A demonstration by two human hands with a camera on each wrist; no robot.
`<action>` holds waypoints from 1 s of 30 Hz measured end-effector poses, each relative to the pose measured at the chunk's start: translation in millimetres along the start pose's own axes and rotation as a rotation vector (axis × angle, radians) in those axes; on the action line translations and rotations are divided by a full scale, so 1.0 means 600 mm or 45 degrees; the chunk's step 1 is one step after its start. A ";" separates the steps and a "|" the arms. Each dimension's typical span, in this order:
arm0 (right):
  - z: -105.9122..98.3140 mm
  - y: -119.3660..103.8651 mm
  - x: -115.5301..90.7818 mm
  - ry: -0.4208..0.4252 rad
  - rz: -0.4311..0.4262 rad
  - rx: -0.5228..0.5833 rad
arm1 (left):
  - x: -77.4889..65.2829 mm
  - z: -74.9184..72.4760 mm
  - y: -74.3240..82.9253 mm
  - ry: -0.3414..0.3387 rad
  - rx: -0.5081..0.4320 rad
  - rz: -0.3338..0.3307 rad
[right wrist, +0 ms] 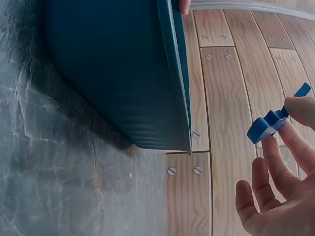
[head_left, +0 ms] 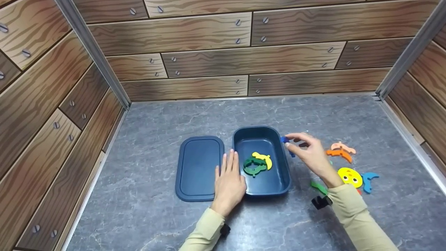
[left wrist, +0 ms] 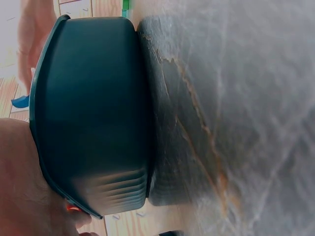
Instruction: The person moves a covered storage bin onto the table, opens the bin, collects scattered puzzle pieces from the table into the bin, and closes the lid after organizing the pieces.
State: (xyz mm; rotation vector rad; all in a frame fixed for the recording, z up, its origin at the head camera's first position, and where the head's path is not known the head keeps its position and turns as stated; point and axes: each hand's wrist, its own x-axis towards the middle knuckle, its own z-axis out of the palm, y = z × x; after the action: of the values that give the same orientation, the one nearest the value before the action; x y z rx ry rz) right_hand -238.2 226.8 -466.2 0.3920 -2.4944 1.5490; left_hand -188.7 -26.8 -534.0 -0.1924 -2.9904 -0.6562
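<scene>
A blue curved puzzle piece (right wrist: 268,125) is pinched between thumb and fingers of my right hand (head_left: 312,153), just off the right rim of a dark blue box (head_left: 286,174). In the right wrist view it hangs above the table, beyond the box wall. My left hand (head_left: 230,184) lies with straight fingers along the box's left rim. Inside the box, a yellow piece (head_left: 267,161) and green pieces (head_left: 256,170) lie on the floor, the green ones forming a ring. Left of the box, the flat dark blue lid (head_left: 200,167) lies partly under the left fingers.
Right of the box lie a round yellow face piece (head_left: 350,177), a blue piece (head_left: 369,182), an orange piece (head_left: 340,154), a peach piece (head_left: 343,147) and a light green piece (head_left: 318,187). Wood-patterned walls (head_left: 209,62) enclose the grey marbled table (head_left: 150,146).
</scene>
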 end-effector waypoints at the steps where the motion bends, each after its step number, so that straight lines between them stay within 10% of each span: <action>1: 0.003 0.003 0.002 -0.012 -0.020 -0.025 | 0.000 0.000 0.000 0.002 -0.001 0.002; 30: 0.087 -0.002 0.035 -0.273 -0.334 -0.706 | 0.001 -0.001 -0.001 0.008 0.040 0.016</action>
State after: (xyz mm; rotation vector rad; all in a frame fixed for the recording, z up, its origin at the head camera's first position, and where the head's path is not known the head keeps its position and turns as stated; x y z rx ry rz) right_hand -258.5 176.9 -482.0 0.7790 -2.7472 0.7085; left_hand -189.2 -27.2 -533.5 -0.2063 -2.9891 -0.6075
